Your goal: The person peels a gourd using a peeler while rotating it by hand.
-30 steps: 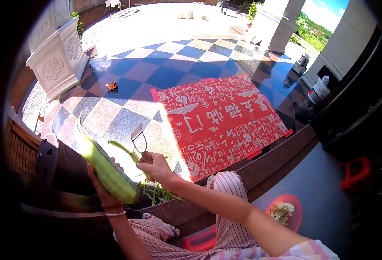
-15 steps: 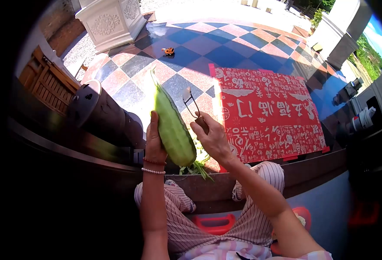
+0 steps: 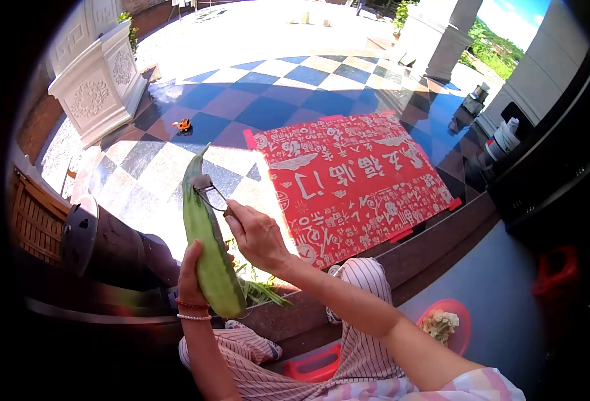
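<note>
A long green gourd (image 3: 214, 267) stands tilted in front of me, its narrow stem end pointing up and away. My left hand (image 3: 191, 277) is wrapped round its lower left side. In my right hand (image 3: 258, 234) is the handle of a peeler (image 3: 209, 190), whose metal blade lies against the gourd's upper part. Green peelings (image 3: 265, 292) lie on the floor just below and to the right of the gourd.
A red mat (image 3: 355, 184) with pale characters covers the tiles ahead. At the left stands a dark metal cylinder (image 3: 101, 234). Cauliflower pieces (image 3: 440, 326) sit in a pink bowl (image 3: 463, 324) at the lower right. A small orange toy (image 3: 182, 125) is farther off.
The peeler has moved from beside the gourd onto its upper part. The gourd has turned more upright than a second ago. The camera view has swung right, then back left.
</note>
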Tool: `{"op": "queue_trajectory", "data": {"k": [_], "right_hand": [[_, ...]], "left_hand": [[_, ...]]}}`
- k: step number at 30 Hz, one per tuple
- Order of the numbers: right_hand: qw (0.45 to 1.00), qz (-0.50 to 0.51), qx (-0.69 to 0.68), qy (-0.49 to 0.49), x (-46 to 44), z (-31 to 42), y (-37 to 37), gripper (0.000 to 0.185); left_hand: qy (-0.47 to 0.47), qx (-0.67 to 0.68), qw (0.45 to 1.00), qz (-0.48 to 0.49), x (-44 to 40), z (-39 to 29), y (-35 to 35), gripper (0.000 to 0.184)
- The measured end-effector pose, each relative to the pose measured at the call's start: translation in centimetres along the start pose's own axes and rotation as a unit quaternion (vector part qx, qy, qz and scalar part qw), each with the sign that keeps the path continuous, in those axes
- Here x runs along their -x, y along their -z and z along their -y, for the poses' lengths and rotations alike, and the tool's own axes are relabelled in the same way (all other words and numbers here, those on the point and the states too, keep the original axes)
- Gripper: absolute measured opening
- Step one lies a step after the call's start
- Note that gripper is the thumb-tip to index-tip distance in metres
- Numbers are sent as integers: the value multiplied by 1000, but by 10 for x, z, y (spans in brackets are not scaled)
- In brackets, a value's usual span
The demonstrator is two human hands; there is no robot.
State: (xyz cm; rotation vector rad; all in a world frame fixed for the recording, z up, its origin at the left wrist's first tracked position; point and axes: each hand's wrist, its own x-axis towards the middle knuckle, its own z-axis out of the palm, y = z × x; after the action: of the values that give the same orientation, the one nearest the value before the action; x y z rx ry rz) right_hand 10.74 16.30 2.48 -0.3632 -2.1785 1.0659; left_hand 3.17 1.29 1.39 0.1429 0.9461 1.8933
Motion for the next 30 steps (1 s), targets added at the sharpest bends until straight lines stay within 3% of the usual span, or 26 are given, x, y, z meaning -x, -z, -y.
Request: {"op": "queue_trajectory", "data": {"k": [4,14,15,19,22,24,25,27,30], "right_hand": [[999,30,24,-29,-1,7,7,27],[993,115,-11,-18,19,6,4,15],[996,84,-10,-1,25,6,1,14],[988,148,-35,-4,39,9,2,14],[983,177,-50,1,45,12,5,13],[974,221,-55,-1,48,14,14,16],[969,238,-69,0,51,17,16,18],[967,250,-46,23,53,19,23,24],[962,264,-58,27,53,29,39,16]], "left_hand": [[-13,-45,999,-23,1,4,-7,39],[-1,1,999,-44,-6,-3,14,35],[-3,9,999,-43,-6,-4,13,35],[-69,19,995,-68,-1,-16,2,37],[-63,1,997,-47,1,-20,9,41],[-85,54,992,-78,-6,-21,27,44],[-99,76,991,-49,-7,-23,33,43],[-126,100,982,-97,-13,-28,55,42],[-226,100,945,-212,-21,-30,78,44]]}}
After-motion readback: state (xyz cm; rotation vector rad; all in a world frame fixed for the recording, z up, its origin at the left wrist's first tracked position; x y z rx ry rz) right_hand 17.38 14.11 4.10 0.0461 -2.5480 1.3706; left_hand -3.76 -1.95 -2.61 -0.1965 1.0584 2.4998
